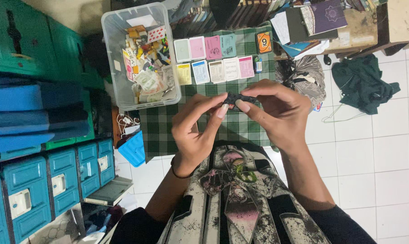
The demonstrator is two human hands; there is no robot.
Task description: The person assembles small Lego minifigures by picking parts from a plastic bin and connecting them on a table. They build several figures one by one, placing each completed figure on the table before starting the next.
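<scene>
Pinching both hands (pixel 238 115) round dark card stack (pixel 238 97), faces mostly hidden by fingers.

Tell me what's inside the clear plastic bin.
The clear plastic bin holds a jumbled pile of cards, paper slips and small colourful pieces. Whatever lies beneath that pile is covered.

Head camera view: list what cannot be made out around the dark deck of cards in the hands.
- Dark deck of cards: its faces and count are hidden by the fingertips of the left hand and right hand.
- Card rows on the checked cloth: print too small to make out.
- Clear plastic bin: its jumbled small pieces are too small to tell apart.
- Books at the top: cut off by the frame edge.
</scene>
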